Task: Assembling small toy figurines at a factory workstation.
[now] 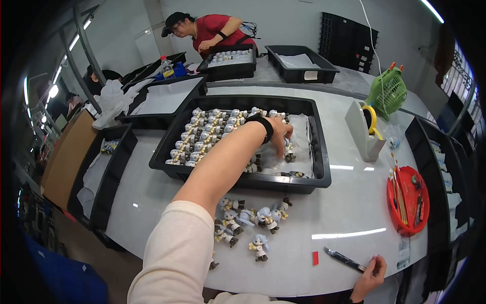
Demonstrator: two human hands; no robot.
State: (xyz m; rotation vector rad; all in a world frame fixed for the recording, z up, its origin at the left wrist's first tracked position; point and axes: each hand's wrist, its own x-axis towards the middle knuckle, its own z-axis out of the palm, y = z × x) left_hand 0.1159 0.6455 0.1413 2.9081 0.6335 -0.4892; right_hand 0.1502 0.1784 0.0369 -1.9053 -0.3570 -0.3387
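Note:
My left hand (278, 136) reaches into a black tray (243, 183) with its fingers bent around a small figurine (289, 153), which has pale hair, a white outfit and dark boots. Rows of similar figurines (202, 136) fill the tray's left part, and white sheeting lies under its right part. Down at the table's front right, my right hand (372, 277) has its fingers curled at the rear end of a dark utility knife (345, 259). Several loose figurines (247, 217) lie in a cluster in front of the tray, with one figurine (259, 247) nearer to me.
A red basket (409, 202) of brushes and tools sits right, below a tape dispenser (365, 133) and green fan (387, 93). A small red piece (315, 258) lies beside the knife. More black trays (301, 76) surround the table. A person in red (215, 33) works across from me.

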